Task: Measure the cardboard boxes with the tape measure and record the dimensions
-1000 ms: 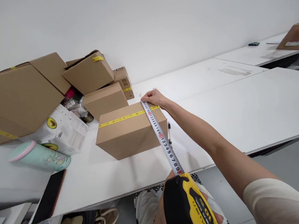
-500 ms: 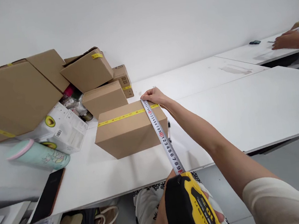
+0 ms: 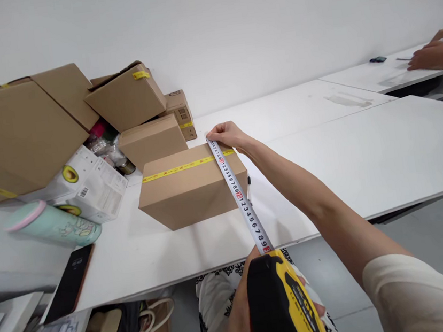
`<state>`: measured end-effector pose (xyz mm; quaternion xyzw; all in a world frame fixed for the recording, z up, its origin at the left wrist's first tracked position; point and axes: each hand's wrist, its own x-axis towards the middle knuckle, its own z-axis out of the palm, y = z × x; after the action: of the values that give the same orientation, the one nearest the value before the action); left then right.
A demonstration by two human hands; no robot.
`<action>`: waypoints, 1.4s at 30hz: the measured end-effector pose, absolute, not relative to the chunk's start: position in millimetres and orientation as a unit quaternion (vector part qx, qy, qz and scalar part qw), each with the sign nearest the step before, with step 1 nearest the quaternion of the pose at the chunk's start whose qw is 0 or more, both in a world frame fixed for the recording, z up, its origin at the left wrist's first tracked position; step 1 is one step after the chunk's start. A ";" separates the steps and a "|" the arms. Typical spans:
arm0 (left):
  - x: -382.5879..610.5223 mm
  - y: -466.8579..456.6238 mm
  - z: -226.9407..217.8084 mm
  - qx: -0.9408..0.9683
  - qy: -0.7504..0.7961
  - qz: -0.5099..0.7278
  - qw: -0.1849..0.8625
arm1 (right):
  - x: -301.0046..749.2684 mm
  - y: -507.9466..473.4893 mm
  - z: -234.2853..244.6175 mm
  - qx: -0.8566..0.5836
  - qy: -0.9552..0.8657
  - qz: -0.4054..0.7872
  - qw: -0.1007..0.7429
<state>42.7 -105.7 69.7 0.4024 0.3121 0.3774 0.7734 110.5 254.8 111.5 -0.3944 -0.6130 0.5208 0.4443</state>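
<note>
- While the white table [image 3: 366, 159] carried everything, a sealed cardboard box [image 3: 184, 192] sat near its front edge, just ahead of a heap of other cartons [image 3: 19, 131].
- A tape measure's blade [image 3: 236, 191] lay across the box top from far edge to near edge, crossing the yellow tape strip [image 3: 177, 167], and ran on to the yellow-and-black case [image 3: 281, 304].
- The right hand [image 3: 225, 133] had its fingertips closed on the blade's end at the far top edge. The left hand [image 3: 241, 325] was wrapped tight round the case, below the table's edge.
- By my judgement, a good reading needed the blade taut, flat and square to the box's edges, with its end snug on the far edge.
- The blade's hook was hidden under the fingers and the frame cut off part of the left hand. The far numerals were too small to read, and a pen [image 3: 249, 184] showed only partly beside the box.
</note>
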 end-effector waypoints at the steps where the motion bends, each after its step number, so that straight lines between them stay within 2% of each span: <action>1: 42.2 -101.7 67.5 0.406 0.316 0.385 0.767 | 113.9 253.6 118.0 -0.386 -0.623 0.504 0.456; 6: 28.6 -82.3 69.7 0.451 0.333 0.433 0.706 | 154.1 236.8 154.0 -0.321 -0.658 0.367 0.574; 10: 10.5 -30.6 64.0 0.511 0.325 0.492 0.626 | 191.7 212.1 130.9 -0.384 -0.629 0.313 0.599; 12: 1.8 2.0 54.6 0.577 0.302 0.499 0.571 | 203.6 197.3 97.7 -0.461 -0.619 0.320 0.550; 16: -14.0 53.2 35.3 0.645 0.356 0.466 0.490 | 209.1 169.2 31.2 -0.602 -0.663 0.297 0.333; 22: -36.1 98.6 14.0 0.655 0.441 0.449 0.418 | 184.6 145.5 -3.0 -0.630 -0.737 0.197 0.148; 25: -45.5 111.7 3.5 0.649 0.457 0.436 0.424 | 180.0 143.4 -7.2 -0.601 -0.767 0.189 0.125; 30: -54.7 110.6 -1.4 0.668 0.450 0.363 0.468 | 198.2 147.3 -11.8 -0.565 -0.766 0.261 0.160; 32: -57.3 106.9 2.4 0.688 0.443 0.333 0.469 | 205.5 147.0 -11.6 -0.548 -0.780 0.256 0.163; 35: -61.1 104.7 8.3 0.699 0.458 0.315 0.449 | 207.0 144.2 -8.6 -0.497 -0.845 0.156 0.124; 39: -64.9 107.1 9.2 0.692 0.513 0.285 0.420 | 197.3 145.0 1.7 -0.411 -0.911 -0.007 -0.012; 42: -64.5 106.9 7.7 0.697 0.541 0.265 0.388 | 198.6 151.5 10.5 -0.338 -0.938 -0.067 -0.046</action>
<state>-64.5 106.9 7.7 0.6972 0.5411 0.2652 0.3883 198.6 151.5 10.5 -0.3379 -0.9377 -0.0666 -0.0465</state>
